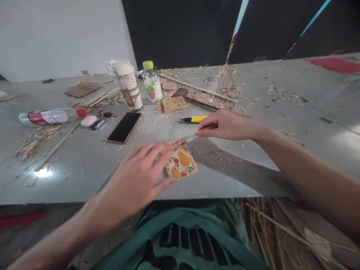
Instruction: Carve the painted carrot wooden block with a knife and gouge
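Containers: a lidded cup (pixel 128 86) stands upright, contents hidden. Just beside it stands a green-capped bottle (pixel 151 82). A red-capped bottle (pixel 50 116) lies flat, fill level unclear.

Surface: grey table (pixel 84 168), littered with shavings (pixel 225 88). A white wall (pixel 56 33) is behind.

The left hand (pixel 137 176) lies flat, fingers spread, on the painted tile (pixel 182 165) near the table's front edge. The right hand (pixel 225 125) pinches a stick (pixel 190 139) whose tip touches the tile.

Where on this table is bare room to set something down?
Bare: the front-left table between phone and left hand, and the stretch beyond the right hand pinching a stick. Crowded: the back middle, around cup, bottle and wood shavings.
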Demonstrator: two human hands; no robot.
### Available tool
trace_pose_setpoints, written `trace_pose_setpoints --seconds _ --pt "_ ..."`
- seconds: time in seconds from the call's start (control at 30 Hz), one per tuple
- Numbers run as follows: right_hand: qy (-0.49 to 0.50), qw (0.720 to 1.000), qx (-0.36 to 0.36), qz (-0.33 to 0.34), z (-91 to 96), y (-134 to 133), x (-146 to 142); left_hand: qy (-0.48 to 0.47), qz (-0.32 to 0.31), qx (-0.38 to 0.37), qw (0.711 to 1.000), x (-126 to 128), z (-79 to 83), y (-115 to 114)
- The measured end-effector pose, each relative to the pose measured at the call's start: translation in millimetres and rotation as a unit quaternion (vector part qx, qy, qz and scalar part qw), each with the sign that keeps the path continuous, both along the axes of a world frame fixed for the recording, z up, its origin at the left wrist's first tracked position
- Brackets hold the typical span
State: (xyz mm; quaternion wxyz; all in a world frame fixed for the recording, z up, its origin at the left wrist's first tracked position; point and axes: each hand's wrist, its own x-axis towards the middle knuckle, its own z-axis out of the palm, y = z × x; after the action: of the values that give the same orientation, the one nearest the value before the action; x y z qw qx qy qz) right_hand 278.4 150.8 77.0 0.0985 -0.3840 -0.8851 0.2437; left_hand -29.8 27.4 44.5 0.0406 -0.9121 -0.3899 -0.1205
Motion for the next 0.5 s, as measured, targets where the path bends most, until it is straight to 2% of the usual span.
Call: trace_pose_setpoints --seconds 0.1,0.17,0.23,0.3,0.4,0.5 --pt "-0.021 0.999 0.025 0.022 4.9 -11 -10 -0.044 0.005 0.021 0.999 18 -20.7 -39" --pt "-0.046 0.996 0.065 0.028 5.7 -19 -16 -0.030 0.010 0.048 0.998 27 -40.3 -50" --pt "-0.083 0.990 0.106 0.037 6.1 -25 -19 -0.003 0.016 0.098 0.995 32 -56.8 -51" --pt "-0.123 0.983 0.132 0.040 7.1 -32 -20 -0.006 0.010 0.154 0.988 33 -66.4 -47" --pt "-0.161 0.977 0.133 0.040 10.2 -42 -20 -0.038 -0.007 0.210 0.977 32 -70.2 -42" --pt "-0.176 0.975 0.129 0.044 14.5 -55 -20 -0.051 -0.013 0.226 0.973 31 -70.6 -43"
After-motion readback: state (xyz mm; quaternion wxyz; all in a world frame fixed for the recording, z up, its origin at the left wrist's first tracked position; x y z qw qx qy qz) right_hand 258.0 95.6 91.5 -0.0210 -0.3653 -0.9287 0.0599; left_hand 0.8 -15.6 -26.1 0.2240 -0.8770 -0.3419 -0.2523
